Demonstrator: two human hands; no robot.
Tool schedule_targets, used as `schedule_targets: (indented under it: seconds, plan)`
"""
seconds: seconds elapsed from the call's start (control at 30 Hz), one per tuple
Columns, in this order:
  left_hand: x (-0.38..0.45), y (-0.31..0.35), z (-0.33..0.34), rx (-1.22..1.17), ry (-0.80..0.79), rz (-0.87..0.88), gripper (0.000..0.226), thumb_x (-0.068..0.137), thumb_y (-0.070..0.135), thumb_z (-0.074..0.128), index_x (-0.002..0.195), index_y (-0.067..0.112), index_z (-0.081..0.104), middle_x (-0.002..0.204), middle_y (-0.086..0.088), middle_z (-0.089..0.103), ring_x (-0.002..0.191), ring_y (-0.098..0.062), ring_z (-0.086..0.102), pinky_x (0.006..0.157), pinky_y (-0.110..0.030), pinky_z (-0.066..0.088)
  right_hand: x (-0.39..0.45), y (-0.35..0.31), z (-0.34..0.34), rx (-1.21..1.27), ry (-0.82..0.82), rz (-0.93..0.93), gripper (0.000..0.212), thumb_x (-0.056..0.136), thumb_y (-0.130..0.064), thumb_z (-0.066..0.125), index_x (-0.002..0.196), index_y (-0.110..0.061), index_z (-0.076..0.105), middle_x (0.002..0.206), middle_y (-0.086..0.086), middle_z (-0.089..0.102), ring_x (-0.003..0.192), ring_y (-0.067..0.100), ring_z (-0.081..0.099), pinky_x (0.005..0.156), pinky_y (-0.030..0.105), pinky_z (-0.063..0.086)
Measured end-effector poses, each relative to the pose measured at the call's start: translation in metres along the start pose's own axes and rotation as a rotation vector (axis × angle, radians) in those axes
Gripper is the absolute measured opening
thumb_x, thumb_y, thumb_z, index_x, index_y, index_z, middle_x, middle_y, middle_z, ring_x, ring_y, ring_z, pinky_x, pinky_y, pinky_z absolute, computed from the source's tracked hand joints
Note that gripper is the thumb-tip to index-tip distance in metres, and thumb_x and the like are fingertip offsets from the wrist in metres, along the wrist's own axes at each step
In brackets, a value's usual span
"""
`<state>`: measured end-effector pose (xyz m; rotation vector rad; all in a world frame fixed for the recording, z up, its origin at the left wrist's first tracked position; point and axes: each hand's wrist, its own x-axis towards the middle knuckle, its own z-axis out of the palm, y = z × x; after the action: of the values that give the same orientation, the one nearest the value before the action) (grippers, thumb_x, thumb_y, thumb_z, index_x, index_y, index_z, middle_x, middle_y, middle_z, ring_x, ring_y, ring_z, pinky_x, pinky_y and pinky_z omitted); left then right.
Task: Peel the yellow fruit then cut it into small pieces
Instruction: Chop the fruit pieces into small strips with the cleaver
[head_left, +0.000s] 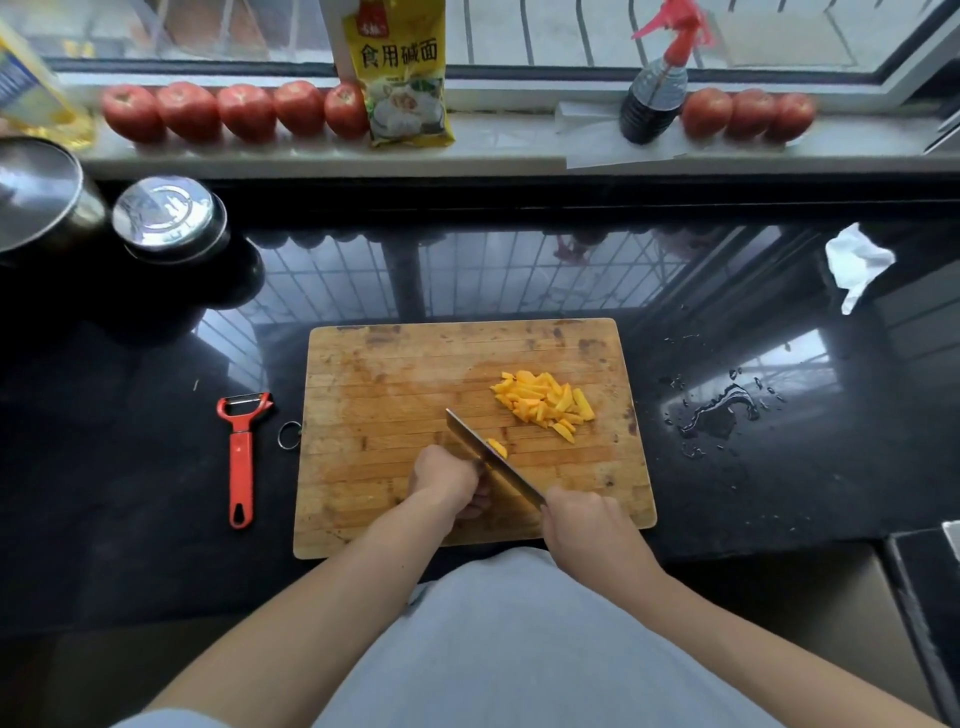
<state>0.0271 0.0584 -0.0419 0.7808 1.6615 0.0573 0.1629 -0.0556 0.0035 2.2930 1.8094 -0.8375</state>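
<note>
A glossy black tabletop (156, 467) lies under a window sill with 8 tomatoes (244, 111). The wooden cutting board (395, 374) sits at the near edge, with a red peeler (242, 457) left of it. The right hand (584, 525) grips the cleaver (488, 457); the left hand (447, 478) curls over the yellow fruit (497, 448). Cut pieces (545, 402) lie toward the board's far right.

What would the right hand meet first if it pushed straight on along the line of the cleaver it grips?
Probably the left hand, which holds fruit against the blade of the steel cleaver gripped by the right hand; depth is unclear.
</note>
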Motion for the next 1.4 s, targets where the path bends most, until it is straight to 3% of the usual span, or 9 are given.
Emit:
schedule_targets:
  seconds: [0.2,0.33,0.4,0.53,0.63,0.9,1.1,1.27,1.4]
  plan:
    - [0.001,0.003,0.001,0.023,0.009,-0.002,0.021,0.098,0.017,0.065,0.092,-0.003,0.07,0.076,-0.019,0.075,0.068,-0.034,0.077,0.063,-0.045,0.066,0.018,-0.018,0.008,-0.076,0.049,-0.099,0.018,0.1,-0.012,0.041,0.085,-0.021,0.038,0.084,0.004,0.064,0.074,0.031,0.065,0.055,0.035,0.035]
    - [-0.001,0.003,-0.002,0.031,-0.01,-0.004,0.022,0.097,0.017,0.068,0.087,-0.002,0.072,0.076,-0.018,0.077,0.068,-0.031,0.078,0.061,-0.043,0.066,0.03,-0.019,-0.002,0.092,0.137,-0.031,0.023,0.105,-0.026,0.04,0.085,-0.023,0.052,0.074,-0.004,0.06,0.064,0.02,0.06,0.053,0.037,0.05]
    - [-0.002,0.002,-0.006,-0.005,-0.051,-0.022,0.02,0.099,0.016,0.068,0.091,-0.002,0.071,0.083,-0.02,0.078,0.07,-0.03,0.078,0.061,-0.041,0.066,0.025,-0.008,-0.003,0.156,0.169,-0.01,0.024,0.105,-0.031,0.045,0.082,-0.026,0.051,0.067,-0.01,0.055,0.059,0.009,0.055,0.047,0.025,0.042]
    - [-0.003,-0.006,-0.022,-0.08,-0.063,-0.007,0.008,0.102,0.01,0.059,0.104,0.003,0.064,0.091,-0.019,0.077,0.08,-0.029,0.078,0.07,-0.04,0.067,0.01,0.003,0.002,0.085,0.009,-0.064,0.021,0.104,-0.036,0.045,0.083,-0.032,0.045,0.067,-0.013,0.047,0.06,0.006,0.049,0.05,0.023,0.037]
    - [-0.004,-0.017,-0.038,-0.132,-0.037,0.014,0.014,0.104,0.008,0.051,0.103,0.006,0.065,0.089,-0.017,0.078,0.081,-0.027,0.078,0.068,-0.035,0.066,0.014,0.001,0.005,-0.002,-0.054,-0.075,0.02,0.104,-0.035,0.043,0.09,-0.025,0.052,0.073,-0.005,0.052,0.068,0.018,0.055,0.056,0.032,0.045]
    - [-0.004,-0.033,-0.073,-0.056,0.085,0.062,0.015,0.107,0.014,0.053,0.105,0.012,0.068,0.096,-0.01,0.077,0.091,-0.026,0.077,0.077,-0.035,0.065,0.047,0.036,-0.032,-0.051,0.16,0.051,0.023,0.103,-0.033,0.045,0.094,-0.019,0.06,0.082,0.005,0.066,0.07,0.026,0.061,0.059,0.035,0.051]
    - [-0.008,-0.031,-0.082,-0.211,0.005,0.031,0.021,0.106,0.006,0.048,0.108,0.009,0.069,0.1,-0.013,0.078,0.092,-0.026,0.077,0.078,-0.036,0.064,0.035,0.028,-0.025,0.151,0.225,-0.03,0.018,0.098,-0.027,0.056,0.08,-0.03,0.06,0.065,-0.016,0.051,0.062,0.011,0.055,0.052,0.029,0.043]
    - [-0.008,-0.042,-0.115,-0.47,0.025,0.025,0.015,0.102,0.007,0.054,0.109,0.004,0.068,0.091,-0.012,0.075,0.08,-0.025,0.072,0.073,-0.033,0.06,0.025,-0.013,-0.015,0.225,0.314,-0.087,0.015,0.097,-0.023,0.057,0.107,-0.027,0.067,0.088,-0.013,0.047,0.07,0.013,0.052,0.054,0.032,0.048]
    - [-0.009,-0.056,-0.149,-0.68,0.016,-0.014,0.009,0.1,0.008,0.061,0.106,0.004,0.066,0.071,-0.005,0.066,0.067,-0.02,0.061,0.068,-0.032,0.053,0.039,-0.064,0.005,0.185,0.262,-0.155,0.034,0.093,-0.01,0.056,0.117,-0.03,0.043,0.11,-0.006,0.035,0.08,0.016,0.047,0.05,0.019,0.033]
